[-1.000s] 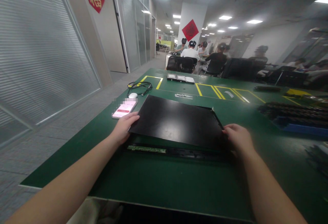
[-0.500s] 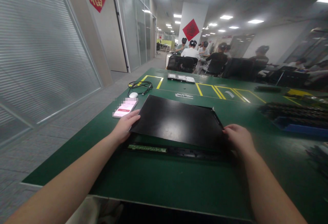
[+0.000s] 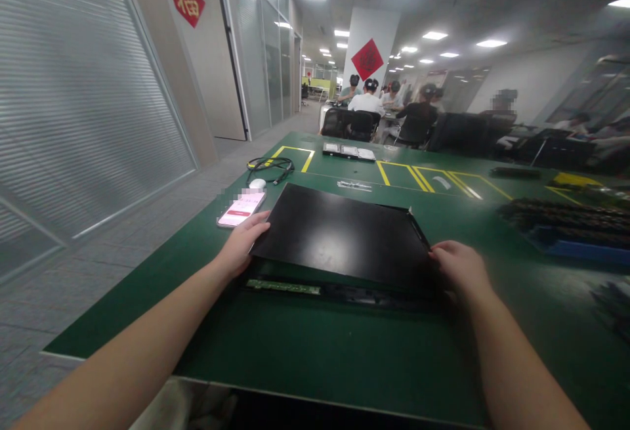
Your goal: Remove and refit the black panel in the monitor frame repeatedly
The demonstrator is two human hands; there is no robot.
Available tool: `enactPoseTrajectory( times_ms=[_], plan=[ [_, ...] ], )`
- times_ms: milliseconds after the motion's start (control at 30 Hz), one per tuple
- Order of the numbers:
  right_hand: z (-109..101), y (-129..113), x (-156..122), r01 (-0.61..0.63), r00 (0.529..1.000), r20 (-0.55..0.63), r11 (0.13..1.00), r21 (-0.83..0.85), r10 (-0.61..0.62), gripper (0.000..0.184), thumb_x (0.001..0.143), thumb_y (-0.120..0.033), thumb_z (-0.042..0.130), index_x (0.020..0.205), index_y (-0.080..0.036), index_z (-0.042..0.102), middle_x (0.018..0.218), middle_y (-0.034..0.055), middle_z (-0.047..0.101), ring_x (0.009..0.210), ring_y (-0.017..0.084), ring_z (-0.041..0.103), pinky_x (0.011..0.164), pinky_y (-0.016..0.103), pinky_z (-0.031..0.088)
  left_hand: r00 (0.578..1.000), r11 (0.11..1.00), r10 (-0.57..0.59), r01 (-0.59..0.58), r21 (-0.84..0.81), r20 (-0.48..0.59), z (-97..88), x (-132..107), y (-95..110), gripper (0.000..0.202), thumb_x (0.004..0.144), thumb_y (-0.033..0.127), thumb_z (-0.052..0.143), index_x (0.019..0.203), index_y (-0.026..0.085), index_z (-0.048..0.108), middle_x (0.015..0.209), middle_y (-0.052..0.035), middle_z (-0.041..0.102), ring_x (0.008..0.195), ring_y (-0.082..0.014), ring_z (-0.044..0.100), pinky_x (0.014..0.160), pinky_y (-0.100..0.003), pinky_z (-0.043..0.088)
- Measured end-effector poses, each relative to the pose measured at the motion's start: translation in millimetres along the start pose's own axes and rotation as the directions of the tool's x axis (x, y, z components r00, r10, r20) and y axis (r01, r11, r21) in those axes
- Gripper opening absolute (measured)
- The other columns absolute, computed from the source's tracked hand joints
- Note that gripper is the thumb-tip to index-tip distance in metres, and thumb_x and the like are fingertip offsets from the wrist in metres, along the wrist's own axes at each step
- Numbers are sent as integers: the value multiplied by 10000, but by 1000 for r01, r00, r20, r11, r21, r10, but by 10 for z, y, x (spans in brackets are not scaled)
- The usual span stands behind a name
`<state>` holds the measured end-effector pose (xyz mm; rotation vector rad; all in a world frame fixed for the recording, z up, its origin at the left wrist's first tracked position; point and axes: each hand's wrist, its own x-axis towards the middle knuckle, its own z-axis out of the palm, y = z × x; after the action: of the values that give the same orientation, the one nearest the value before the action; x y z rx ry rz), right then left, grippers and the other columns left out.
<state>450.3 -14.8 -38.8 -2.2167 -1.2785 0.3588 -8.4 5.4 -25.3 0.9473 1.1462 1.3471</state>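
Observation:
A thin, flat, dark display panel [image 3: 329,236] is tilted over the table, its near edge raised and a ceiling light reflected in its surface. My left hand [image 3: 243,239] grips its left edge, fingers on top. At the right edge, the fingertips of my right hand [image 3: 457,262] are pinched on the corner where a black frame [image 3: 418,230] shows. Just below the panel's near edge runs a black strip with a narrow green circuit board [image 3: 283,286]. Whether that strip is joined to the panel is hidden in shadow.
On the green table [image 3: 315,358], a lit phone [image 3: 241,209], a white mouse [image 3: 256,184] and a coiled black cable [image 3: 270,169] lie to the left. Hard drives [image 3: 348,151] sit at the back. A blue tray [image 3: 581,249] with dark parts stands right. Several people sit beyond.

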Motion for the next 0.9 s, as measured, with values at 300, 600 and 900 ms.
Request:
enactPoseTrajectory(
  times_ms=[300, 600, 900],
  plan=[
    [4, 13, 2, -5, 1000, 10, 1000, 13, 5, 255, 739, -350, 614, 876, -207, 774, 723, 90, 719, 699, 238, 657, 621, 328, 474, 1000, 1000, 22, -22, -2, -12, 6, -15, 6, 411, 671, 218, 755, 1077, 152, 747, 802, -38, 799, 695, -203, 724, 683, -287, 573],
    [7, 12, 6, 12, 1000, -3, 1000, -11, -12, 235, 751, -345, 618, 859, -209, 776, 694, 86, 709, 694, 242, 659, 622, 328, 475, 999, 999, 41, -41, 8, 8, 30, -48, 19, 398, 667, 237, 757, 1052, 140, 727, 794, -46, 784, 699, -208, 719, 637, -277, 547],
    [-5, -1, -8, 13, 1000, 7, 1000, -12, -13, 257, 759, -348, 611, 891, -202, 775, 773, 98, 736, 694, 236, 657, 623, 333, 474, 1000, 1000, 17, -17, -19, -19, 34, -39, 28, 378, 658, 185, 740, 1032, 138, 712, 721, -22, 757, 581, -160, 662, 590, -256, 532]
  ],
)
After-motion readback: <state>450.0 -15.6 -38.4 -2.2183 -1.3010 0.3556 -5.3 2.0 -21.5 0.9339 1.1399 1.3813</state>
